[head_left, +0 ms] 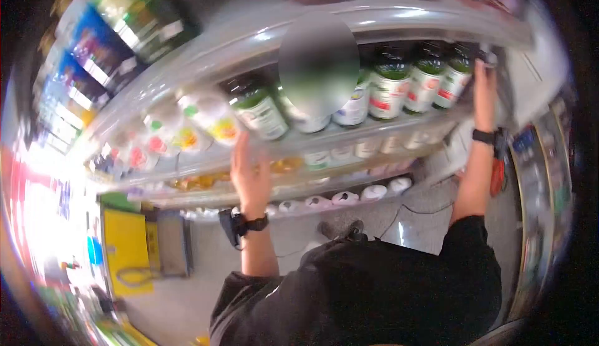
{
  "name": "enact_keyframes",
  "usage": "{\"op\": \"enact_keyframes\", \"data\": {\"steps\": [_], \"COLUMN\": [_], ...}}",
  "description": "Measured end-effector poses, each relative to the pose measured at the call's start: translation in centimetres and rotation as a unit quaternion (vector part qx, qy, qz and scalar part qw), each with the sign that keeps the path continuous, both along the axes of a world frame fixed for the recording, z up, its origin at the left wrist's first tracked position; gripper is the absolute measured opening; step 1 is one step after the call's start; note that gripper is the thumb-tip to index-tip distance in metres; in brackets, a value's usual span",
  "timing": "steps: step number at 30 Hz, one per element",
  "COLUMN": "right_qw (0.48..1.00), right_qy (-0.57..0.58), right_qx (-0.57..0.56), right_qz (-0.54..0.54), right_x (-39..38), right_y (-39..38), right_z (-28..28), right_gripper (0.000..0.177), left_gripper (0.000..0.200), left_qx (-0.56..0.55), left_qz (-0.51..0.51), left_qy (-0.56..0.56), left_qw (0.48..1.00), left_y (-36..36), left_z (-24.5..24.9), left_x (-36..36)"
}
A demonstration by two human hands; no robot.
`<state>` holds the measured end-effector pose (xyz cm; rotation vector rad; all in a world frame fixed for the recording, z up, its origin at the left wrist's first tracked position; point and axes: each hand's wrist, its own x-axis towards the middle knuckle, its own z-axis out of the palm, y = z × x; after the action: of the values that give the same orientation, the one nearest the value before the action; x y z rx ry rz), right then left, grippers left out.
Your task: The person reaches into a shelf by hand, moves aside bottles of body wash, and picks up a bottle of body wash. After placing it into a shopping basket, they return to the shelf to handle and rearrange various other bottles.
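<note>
My left hand (251, 174) is raised at the front edge of a shelf (293, 152), just below a dark-capped green bottle with a white label (259, 112). Its fingers point up and look slightly apart, with nothing visible in them. Farther right, my right hand (485, 90) reaches up to the right end of the same shelf, beside a green bottle with a red and white label (453, 81). Its fingertips are near a small shiny part at the shelf end, and motion blur hides whether they hold anything. A blurred patch covers part of the bottle row.
White bottles with fruit pictures (215, 118) stand left on the shelf. Lower shelves carry more containers, including white and pink ones (345, 198). Boxes (100, 46) are at upper left. A yellow panel (126, 249) stands lower left; a cable (427, 212) lies on the floor.
</note>
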<state>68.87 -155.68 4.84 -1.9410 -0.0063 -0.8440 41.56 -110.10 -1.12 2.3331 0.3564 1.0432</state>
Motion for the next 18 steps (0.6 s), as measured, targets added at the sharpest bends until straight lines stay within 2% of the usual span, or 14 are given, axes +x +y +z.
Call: {"op": "enact_keyframes", "data": {"steps": [1,2,3,4,7,8,10,11,13,14,15,18], "right_qw": [0.999,0.990,0.994,0.993,0.982,0.973,0.949,0.932,0.840,0.750,0.682,0.494], "right_qy": [0.015,0.029,0.018,0.040,-0.067,-0.097,-0.179,-0.207,-0.316,-0.333,-0.363,-0.408], "right_qx": [0.052,0.104,0.106,0.109,0.178,0.208,0.244,0.225,0.189,0.222,0.287,0.298], "right_qz": [0.006,0.093,0.022,0.001,-0.003,0.007,0.092,0.198,0.398,0.527,0.566,0.707], "right_x": [-0.3,-0.2,0.5,-1.0,-6.6,-9.8,-18.1,-22.5,-28.1,-31.0,-34.1,-41.1], "right_y": [0.3,-0.3,-0.7,0.3,2.5,3.8,10.3,13.9,19.8,22.5,26.6,32.5], "right_z": [-0.2,-0.4,-2.0,-1.6,-3.8,-4.3,-2.4,-0.9,0.2,1.5,3.2,9.5], "right_gripper": [0.076,0.081,0.085,0.084,0.071,0.061,0.048,0.049,0.047,0.041,0.032,0.013], "left_gripper": [0.045,0.044,0.043,0.042,0.040,0.039,0.034,0.034,0.032,0.032,0.032,0.031], "left_qx": [-0.004,-0.011,-0.029,-0.048,-0.066,-0.066,-0.094,-0.099,-0.118,-0.110,-0.102,-0.066], "left_qz": [0.005,0.002,-0.001,-0.010,-0.031,-0.034,-0.024,-0.028,-0.052,-0.059,-0.063,-0.047], "left_qy": [-0.008,-0.015,-0.009,-0.006,0.037,0.058,0.076,0.082,0.076,0.080,0.086,0.106], "left_qw": [1.000,1.000,1.000,0.999,0.997,0.996,0.992,0.991,0.989,0.989,0.989,0.991], "left_y": [-0.4,-0.6,-0.7,-1.0,-0.2,0.3,1.3,2.2,4.5,5.6,6.8,10.3], "left_z": [0.2,0.2,0.2,0.1,-1.1,-1.4,-1.1,-1.0,-1.7,-1.8,-1.8,-1.8], "left_x": [-1.1,-2.3,-3.8,-5.1,-9.0,-10.5,-13.1,-14.6,-17.6,-19.3,-21.0,-26.6]}}
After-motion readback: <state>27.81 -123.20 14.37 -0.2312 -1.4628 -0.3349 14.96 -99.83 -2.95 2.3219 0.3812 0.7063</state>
